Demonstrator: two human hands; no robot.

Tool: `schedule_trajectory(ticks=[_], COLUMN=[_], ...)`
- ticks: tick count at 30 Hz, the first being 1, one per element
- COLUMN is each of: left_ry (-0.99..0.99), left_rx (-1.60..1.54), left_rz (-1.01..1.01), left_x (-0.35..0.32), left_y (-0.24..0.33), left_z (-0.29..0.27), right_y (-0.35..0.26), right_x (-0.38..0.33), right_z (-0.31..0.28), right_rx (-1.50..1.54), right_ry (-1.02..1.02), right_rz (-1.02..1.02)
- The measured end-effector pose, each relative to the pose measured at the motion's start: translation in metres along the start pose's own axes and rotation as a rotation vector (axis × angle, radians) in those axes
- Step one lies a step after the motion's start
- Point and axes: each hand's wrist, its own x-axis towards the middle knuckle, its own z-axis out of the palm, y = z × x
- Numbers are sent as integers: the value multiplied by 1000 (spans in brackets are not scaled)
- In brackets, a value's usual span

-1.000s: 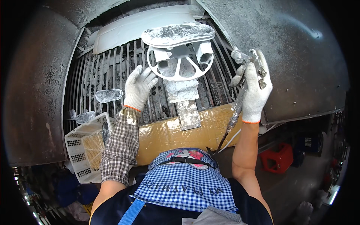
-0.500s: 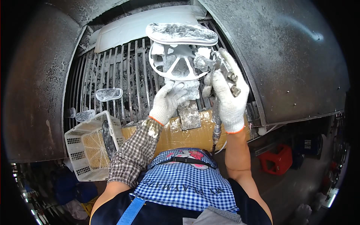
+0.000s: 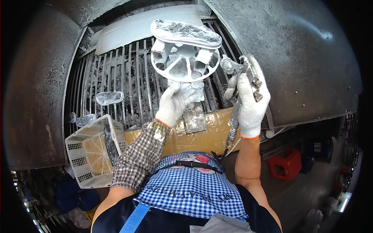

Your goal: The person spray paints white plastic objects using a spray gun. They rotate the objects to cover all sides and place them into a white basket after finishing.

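Both hands have drifted apart since half a second ago — the right hand point(image 3: 251, 101) has swung out to the right, away from the stand. Its gloved fingers are wrapped tight round a spray gun point(image 3: 237, 73), nozzle aimed left at the wheel-shaped rack point(image 3: 182, 61) with the paint-crusted shoe sole point(image 3: 185, 32) on top. The left hand point(image 3: 175, 103) curls closed on the post point(image 3: 194, 105) beneath the rack — likely to turn it, so each side faces the spray. A white basket point(image 3: 91, 155) sits at the person's left, over the grating point(image 3: 128, 77).

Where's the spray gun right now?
In the head view, right of centre: the right hand holds the spray gun up beside the white spoked wheel, over the grate. The left hand is under that wheel.
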Motion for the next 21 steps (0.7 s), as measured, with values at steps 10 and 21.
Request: schedule_trajectory(ticks=[10, 21], left_ry=[27, 18], left_rx=[-2, 62], left_rz=[28, 106], left_x=[3, 3], left_y=[9, 33], left_z=[-10, -25], right_y=[-7, -20], right_x=[-2, -20], right_z=[-25, -37], right_rx=[9, -44], right_ry=[89, 21], right_rz=[-13, 12])
